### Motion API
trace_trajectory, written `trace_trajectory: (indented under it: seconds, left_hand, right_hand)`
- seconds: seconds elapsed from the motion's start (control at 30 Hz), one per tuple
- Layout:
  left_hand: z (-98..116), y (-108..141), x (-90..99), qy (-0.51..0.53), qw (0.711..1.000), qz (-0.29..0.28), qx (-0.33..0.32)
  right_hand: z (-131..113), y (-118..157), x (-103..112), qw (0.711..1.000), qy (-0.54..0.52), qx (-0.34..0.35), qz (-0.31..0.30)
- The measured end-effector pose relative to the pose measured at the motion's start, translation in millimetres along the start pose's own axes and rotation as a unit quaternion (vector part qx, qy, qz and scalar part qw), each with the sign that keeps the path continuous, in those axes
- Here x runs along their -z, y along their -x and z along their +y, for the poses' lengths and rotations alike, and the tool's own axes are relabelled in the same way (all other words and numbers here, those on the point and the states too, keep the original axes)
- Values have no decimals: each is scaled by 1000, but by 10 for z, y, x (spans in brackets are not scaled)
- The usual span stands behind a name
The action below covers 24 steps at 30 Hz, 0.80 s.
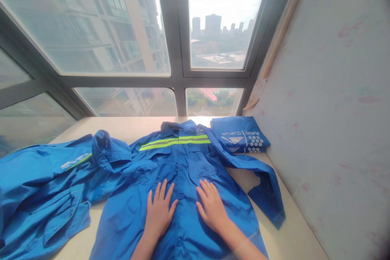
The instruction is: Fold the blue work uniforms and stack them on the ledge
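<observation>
A blue work shirt [181,166] lies front side up before me, its collar toward the window and a yellow-green striped band across the chest. My left hand [160,209] rests flat on the shirt's front, left of the button line, fingers spread. To the right of the buttons, my right hand [211,203] also lies flat on the cloth with its fingers outstretched. Neither hand grips anything. The shirt's right-side sleeve bends outward and down over the table; the other sleeve is not clearly seen. The lower hem runs out of view.
Another blue work garment [39,195] lies rumpled at the left, against the shirt. A folded blue garment with white print [239,133] sits at the back right. All rest on a pale table [300,219] between a window [179,77] and a patterned wall [341,101].
</observation>
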<state>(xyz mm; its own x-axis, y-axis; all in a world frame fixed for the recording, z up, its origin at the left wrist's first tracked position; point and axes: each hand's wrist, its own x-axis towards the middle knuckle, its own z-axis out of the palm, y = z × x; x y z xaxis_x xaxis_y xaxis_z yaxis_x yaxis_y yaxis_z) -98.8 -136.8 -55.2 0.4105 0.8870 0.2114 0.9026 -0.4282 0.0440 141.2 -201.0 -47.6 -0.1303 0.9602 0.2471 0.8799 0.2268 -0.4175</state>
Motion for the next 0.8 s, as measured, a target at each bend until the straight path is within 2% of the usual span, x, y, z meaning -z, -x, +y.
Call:
trace_trajectory:
  seconds: [0.13, 0.3, 0.43, 0.5, 0.57, 0.67, 0.73, 0.8]
  left_hand:
    - [-191, 0, -58, -6, 1000, -7, -6]
    - [-217, -13, 34, -19, 999, -32, -12]
    - [-210, -3, 156, -23, 999, -37, -10]
    - [-208, 14, 183, -29, 999, -19, -10]
    - [-185, 25, 181, -31, 999, 7, -17]
    - [-77, -6, 147, -13, 998, 39, -41]
    - [45, -69, 125, 10, 997, 51, -60]
    - [192, -160, 109, 35, 995, 52, -77]
  right_hand:
    - [0, 57, -2, 1000, 22, -3, -18]
    - [-146, 10, 3, 999, 12, -23, -47]
    - [-89, 54, 222, 998, -34, 6, -46]
    - [68, 127, 447, 1000, -29, 2, 10]
    - [321, 226, 736, 994, 15, -30, 106]
    - [837, 393, 1194, 958, 131, -126, 221]
    - [1206, 492, 1458, 933, 189, -204, 229]
    - [1522, 555, 1686, 934, 180, -263, 161]
